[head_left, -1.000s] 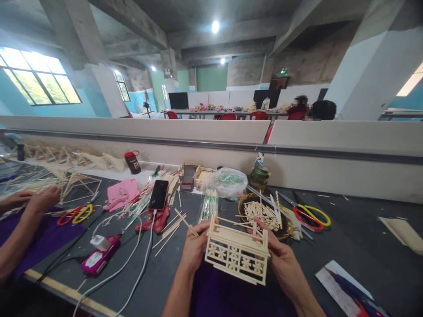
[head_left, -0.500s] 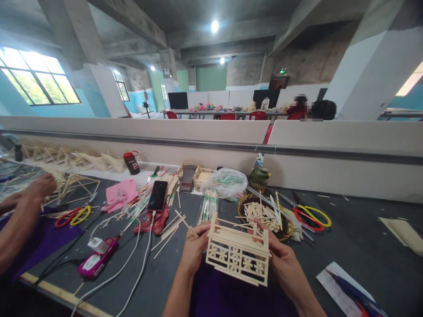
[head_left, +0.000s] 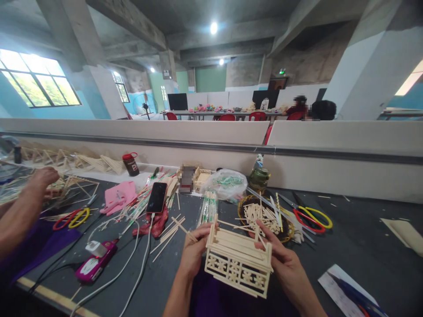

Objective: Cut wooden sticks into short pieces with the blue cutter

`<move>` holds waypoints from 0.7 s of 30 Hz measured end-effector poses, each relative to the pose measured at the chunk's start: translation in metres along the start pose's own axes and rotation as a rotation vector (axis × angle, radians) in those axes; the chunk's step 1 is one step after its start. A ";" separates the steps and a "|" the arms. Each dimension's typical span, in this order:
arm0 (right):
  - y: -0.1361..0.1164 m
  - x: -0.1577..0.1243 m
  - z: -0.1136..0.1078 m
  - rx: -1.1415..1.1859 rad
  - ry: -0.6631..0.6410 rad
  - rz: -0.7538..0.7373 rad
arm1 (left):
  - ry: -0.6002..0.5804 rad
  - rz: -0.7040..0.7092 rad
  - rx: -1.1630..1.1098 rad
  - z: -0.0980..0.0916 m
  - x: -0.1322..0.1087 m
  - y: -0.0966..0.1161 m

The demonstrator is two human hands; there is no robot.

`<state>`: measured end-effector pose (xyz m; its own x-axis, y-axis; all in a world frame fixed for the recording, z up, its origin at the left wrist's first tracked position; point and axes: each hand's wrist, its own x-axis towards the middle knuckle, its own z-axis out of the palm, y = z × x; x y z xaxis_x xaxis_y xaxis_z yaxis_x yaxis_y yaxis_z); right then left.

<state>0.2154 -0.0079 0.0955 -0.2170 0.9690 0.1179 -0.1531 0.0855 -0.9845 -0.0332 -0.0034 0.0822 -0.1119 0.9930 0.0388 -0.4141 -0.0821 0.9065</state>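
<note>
Both my hands hold a small pale model house [head_left: 238, 263] built of thin wooden sticks, just above the dark table's near edge. My left hand [head_left: 192, 252] grips its left end, fingers curled round the corner post. My right hand [head_left: 283, 263] clasps its right end, with the fingers pinching sticks at the top right corner. Its front wall shows flower-shaped cut-outs. A round basket [head_left: 287, 229] full of short sticks sits just behind the house.
Red-and-yellow scissors [head_left: 312, 217] lie to the right of the basket. A phone [head_left: 157, 197], white cables, a magenta power bank [head_left: 95, 262] and loose sticks lie to the left. A co-worker's arm [head_left: 23, 209] reaches over stick frames at far left. A low partition runs behind the table.
The house has tilted a little, so more of its top shows. The co-worker's hand at the left has lifted and moved further back over the stick frames.
</note>
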 end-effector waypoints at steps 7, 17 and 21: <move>0.001 0.000 -0.006 -0.107 -0.045 -0.071 | 0.002 -0.009 0.025 -0.002 -0.001 0.000; 0.019 0.005 0.000 0.081 0.181 0.138 | 0.009 -0.055 0.069 -0.003 0.004 -0.004; 0.020 0.005 0.002 0.141 0.181 0.173 | 0.036 -0.089 0.034 0.002 0.004 -0.003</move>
<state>0.2093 -0.0018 0.0767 -0.0780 0.9931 -0.0878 -0.2640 -0.1055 -0.9587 -0.0306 0.0015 0.0805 -0.1091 0.9924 -0.0571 -0.3927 0.0097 0.9196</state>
